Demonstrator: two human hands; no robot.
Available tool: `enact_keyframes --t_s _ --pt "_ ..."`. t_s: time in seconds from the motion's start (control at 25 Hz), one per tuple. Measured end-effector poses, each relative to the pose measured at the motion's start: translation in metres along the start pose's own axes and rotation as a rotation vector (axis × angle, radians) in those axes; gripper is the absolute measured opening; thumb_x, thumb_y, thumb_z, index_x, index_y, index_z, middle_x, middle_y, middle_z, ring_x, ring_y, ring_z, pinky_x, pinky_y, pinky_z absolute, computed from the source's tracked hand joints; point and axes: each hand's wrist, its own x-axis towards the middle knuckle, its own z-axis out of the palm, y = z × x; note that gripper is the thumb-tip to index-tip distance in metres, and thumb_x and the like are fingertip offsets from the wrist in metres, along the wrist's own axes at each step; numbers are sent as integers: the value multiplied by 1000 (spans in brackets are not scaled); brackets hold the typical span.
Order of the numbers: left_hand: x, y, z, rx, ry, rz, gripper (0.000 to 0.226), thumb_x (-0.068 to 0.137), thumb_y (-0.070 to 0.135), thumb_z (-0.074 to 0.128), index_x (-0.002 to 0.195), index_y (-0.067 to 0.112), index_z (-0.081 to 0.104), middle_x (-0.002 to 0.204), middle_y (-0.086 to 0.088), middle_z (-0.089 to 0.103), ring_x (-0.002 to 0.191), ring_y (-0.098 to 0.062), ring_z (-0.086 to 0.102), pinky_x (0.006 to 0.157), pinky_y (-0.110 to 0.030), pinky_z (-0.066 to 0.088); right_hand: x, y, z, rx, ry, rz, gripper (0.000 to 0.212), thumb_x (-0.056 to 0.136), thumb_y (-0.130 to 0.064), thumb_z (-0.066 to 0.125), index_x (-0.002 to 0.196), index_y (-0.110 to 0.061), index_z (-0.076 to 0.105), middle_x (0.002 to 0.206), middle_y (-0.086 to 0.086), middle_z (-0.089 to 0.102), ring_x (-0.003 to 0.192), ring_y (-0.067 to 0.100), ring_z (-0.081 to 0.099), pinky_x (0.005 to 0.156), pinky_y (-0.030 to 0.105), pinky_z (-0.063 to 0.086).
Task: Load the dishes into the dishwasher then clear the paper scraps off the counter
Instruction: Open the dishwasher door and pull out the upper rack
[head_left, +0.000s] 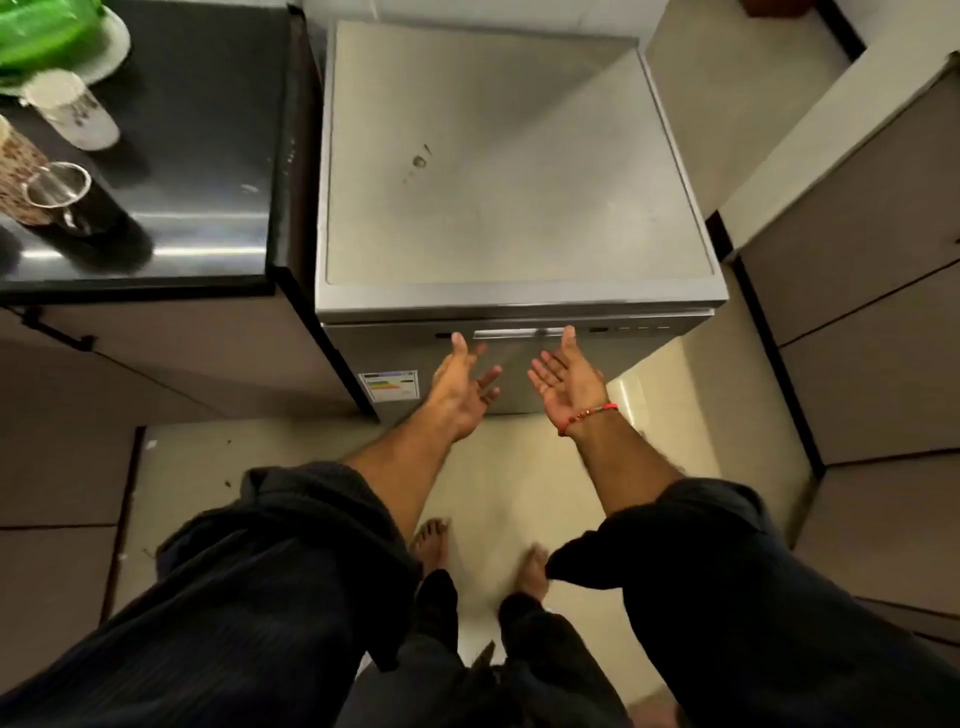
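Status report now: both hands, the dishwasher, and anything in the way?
Left hand and right hand open, palms up, reaching at handle. Dishwasher door shut. Glasses wait on counter. Nothing blocks the door.

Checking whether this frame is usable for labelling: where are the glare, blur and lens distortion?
Head view: bright streaks of glare on the black counter; a diagonal shadow across the dishwasher top; wide-angle bending of cabinet edges toward the borders; soft blur on the left hand, right hand and the glasses at far left.

glossy cream floor tiles (524, 467), taupe cabinets (883, 291) (flat-fronted), black countertop (208, 156)
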Motion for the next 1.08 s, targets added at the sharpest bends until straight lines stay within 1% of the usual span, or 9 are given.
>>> enact_keyframes --t_s 0.24,0.4,0.52,0.64,0.76,0.84,0.92,1.0,1.08 --pt "13 7 25 -110 6 -19 51 94 60 52 121 19 66 118 4 59 82 -13 59 66 -31 49 39 -6 18 215 49 -63 50 95 -41 58 130 -7 51 108 10 57 118 29 52 106 46 44" --pt "28 -3 44 -181 -5 -23 50 89 61 59 120 21 59 120 0 57 82 -13 58 73 -33 55 58 -10 18 262 -12 -92 33 94 -41 60 107 -10 58 93 7 54 103 25 54 100 42 49" --pt "33 -8 51 -157 101 0 76 76 67 69 131 16 59 122 -4 55 88 -16 54 71 -33 57 64 -11 15 193 19 -39 44 90 -47 63 114 -11 57 103 8 58 108 26 56 87 37 53" --pt "28 -21 53 -41 210 -92 108 47 81 77 131 17 56 122 -10 65 106 -25 65 80 -41 60 58 -10 5 -40 130 90 94 59 -71 79 129 -15 51 124 13 57 119 34 55 96 48 50" --pt "10 -44 55 25 373 -110 105 52 85 73 130 18 53 121 -6 64 112 -26 62 74 -41 56 43 -2 -16 -51 153 155 99 53 -69 84 129 -13 52 116 16 66 103 34 67 87 51 57" --pt "0 -48 55 12 498 -68 118 54 81 76 145 17 37 137 -9 53 120 -27 56 83 -45 56 31 -6 -33 -169 77 190 99 54 -77 77 128 -14 54 115 17 66 99 34 68 77 49 60" --pt "-8 -42 50 7 633 -32 166 27 88 77 157 19 2 158 -13 28 138 -32 41 102 -53 49 19 -14 -53 -467 -1 198 97 58 -90 60 123 -17 59 112 13 67 97 33 68 71 49 61" --pt "-14 -40 48 111 771 14 187 3 93 66 156 21 -14 164 -15 7 149 -38 22 116 -58 31 11 -22 -75 -699 85 58 77 72 -84 54 105 -15 66 96 10 70 86 30 70 70 50 61" --pt "-24 -54 47 386 891 192 167 32 87 75 158 21 -13 166 -17 -6 150 -38 14 118 -57 28 7 -25 -101 -977 226 -366 54 87 -66 54 78 -13 63 78 7 67 77 31 67 70 47 59"
